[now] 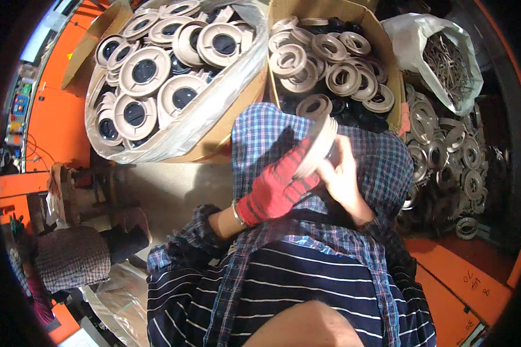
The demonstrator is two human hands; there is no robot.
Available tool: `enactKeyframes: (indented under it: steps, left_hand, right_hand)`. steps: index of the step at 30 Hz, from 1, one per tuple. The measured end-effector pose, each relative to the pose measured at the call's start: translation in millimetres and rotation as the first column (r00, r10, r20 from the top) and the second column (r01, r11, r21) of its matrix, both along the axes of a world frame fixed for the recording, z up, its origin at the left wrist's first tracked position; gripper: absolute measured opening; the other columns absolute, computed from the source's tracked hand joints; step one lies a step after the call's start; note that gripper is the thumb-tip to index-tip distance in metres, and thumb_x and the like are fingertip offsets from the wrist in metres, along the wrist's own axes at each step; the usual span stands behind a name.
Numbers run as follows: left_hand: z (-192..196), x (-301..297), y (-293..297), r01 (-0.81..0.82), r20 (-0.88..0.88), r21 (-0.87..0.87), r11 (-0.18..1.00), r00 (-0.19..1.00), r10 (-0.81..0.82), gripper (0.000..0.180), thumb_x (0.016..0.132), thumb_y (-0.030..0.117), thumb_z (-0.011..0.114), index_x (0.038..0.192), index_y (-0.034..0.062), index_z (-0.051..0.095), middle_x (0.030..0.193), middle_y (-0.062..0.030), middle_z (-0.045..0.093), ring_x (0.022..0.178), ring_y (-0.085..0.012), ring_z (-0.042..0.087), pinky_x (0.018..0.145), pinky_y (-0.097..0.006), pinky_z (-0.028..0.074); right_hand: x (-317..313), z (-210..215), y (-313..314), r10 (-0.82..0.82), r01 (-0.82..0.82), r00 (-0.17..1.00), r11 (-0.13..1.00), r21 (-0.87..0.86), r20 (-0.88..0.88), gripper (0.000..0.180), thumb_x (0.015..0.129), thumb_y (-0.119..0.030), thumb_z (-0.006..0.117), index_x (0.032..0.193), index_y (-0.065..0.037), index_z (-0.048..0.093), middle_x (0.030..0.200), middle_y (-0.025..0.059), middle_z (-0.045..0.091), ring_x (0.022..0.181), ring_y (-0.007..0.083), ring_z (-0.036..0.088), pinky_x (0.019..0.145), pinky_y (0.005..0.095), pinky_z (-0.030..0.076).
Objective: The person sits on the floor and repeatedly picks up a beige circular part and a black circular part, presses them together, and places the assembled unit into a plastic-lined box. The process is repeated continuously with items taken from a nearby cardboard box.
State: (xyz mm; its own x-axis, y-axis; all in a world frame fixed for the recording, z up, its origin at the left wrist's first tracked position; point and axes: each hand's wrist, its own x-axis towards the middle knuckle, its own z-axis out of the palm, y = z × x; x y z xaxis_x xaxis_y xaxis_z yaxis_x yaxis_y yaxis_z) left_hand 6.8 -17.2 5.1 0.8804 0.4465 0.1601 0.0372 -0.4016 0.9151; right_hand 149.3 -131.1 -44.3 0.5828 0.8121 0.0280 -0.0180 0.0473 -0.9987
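Note:
Over my lap, covered by a blue checked apron [376,150], I hold a beige ring-shaped plastic part [319,149] tilted on its edge. My left hand [272,191], in a red glove with dark stripes, grips the ring's left side and lower rim. My bare right hand [342,176] closes on its right side, with thumb and fingers at the ring's inner face. Something dark shows by the right fingers, but I cannot tell what it is. The nearest container is a cardboard box [395,87] of beige rings [342,78] and black parts just beyond my knees.
Far left, a plastic-lined box [237,118] holds beige rings with black centres [143,72]. A white sack [411,29] of thin brown strips stands far right, above piled rings [472,182]. Orange panels [63,110] flank both sides. Another person [69,257] is at lower left.

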Motion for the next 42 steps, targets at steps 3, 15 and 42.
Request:
enactKeyframes:
  steps: [3,15,42]
  left_hand:
    - [1,-5,8,0.072,0.097,0.633,0.77,0.981,-0.171,0.05,0.085,0.015,0.072,0.13,-0.0019,0.059,0.127,-0.0196,0.063,0.117,-0.0372,0.062,0.11,-0.047,0.044]
    - [129,-20,138,-0.811,0.535,0.546,0.209,0.53,0.658,0.067,0.087,0.013,0.077,0.144,0.0012,0.045,0.143,-0.0192,0.051,0.13,-0.0293,0.051,0.111,-0.037,0.037]
    - [-91,82,52,-0.233,0.305,0.147,0.961,0.935,0.18,0.042,0.09,0.02,0.065,0.127,0.0037,0.058,0.124,-0.0143,0.063,0.118,-0.0309,0.06,0.104,-0.039,0.047]
  right_hand:
    - [-30,-9,4,-0.003,0.063,0.942,0.984,0.166,-0.335,0.043,0.096,-0.015,0.063,0.134,-0.002,0.048,0.115,0.0094,0.064,0.088,0.0147,0.066,0.077,0.0265,0.055]
    - [189,-41,53,0.552,0.289,0.572,0.557,-0.779,0.607,0.044,0.087,-0.043,0.071,0.098,-0.001,0.069,0.095,0.0167,0.072,0.08,0.0311,0.071,0.069,0.0416,0.054]
    - [36,18,19,-0.017,-0.024,0.85,0.997,0.071,0.527,0.017,0.077,-0.008,0.078,0.09,-0.002,0.068,0.148,0.0268,0.045,0.133,0.0393,0.048,0.11,0.0444,0.037]
